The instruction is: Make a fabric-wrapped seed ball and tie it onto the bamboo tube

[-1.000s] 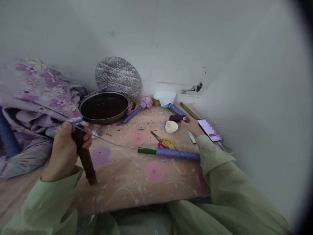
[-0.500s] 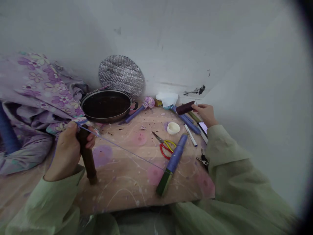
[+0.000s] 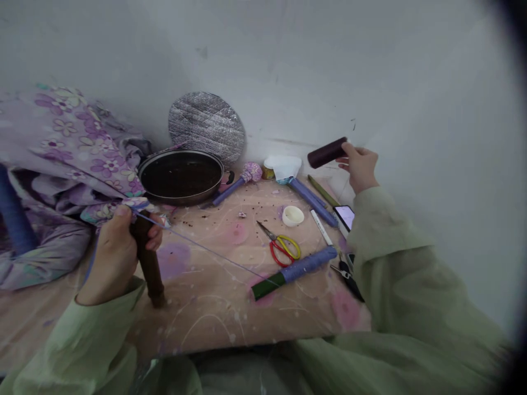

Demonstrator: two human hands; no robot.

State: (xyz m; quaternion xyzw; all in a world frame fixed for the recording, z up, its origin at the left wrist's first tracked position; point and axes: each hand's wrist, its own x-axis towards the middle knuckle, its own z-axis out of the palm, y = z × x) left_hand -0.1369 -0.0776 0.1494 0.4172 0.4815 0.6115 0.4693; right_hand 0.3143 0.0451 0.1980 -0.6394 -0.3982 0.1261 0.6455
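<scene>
My left hand (image 3: 111, 249) is closed around a brown stick (image 3: 149, 269), held upright at the left. Floral cloth (image 3: 102, 159) is bunched at the stick's top, where purple string crosses it near my thumb. From there the purple string (image 3: 206, 248) stretches taut to a green stick wrapped in purple string (image 3: 292, 271), lying on the table. My right hand (image 3: 361, 166), raised at the right, grips a dark maroon cylinder (image 3: 327, 153) by one end; its exact kind is unclear.
Scissors (image 3: 284, 249) with red and yellow handles lie mid-table, near a white cup (image 3: 292, 215) and a white marker (image 3: 321, 227). A dark pan (image 3: 181, 175) stands at the back left. Behind it leans a silver disc (image 3: 206, 129). A phone (image 3: 345, 215) and keys (image 3: 345, 272) lie at the right.
My right hand has lifted the maroon cylinder up and slightly right. The string-wrapped stick on the table has swung to lie flatter, its purple end further right. My left hand has hardly moved.
</scene>
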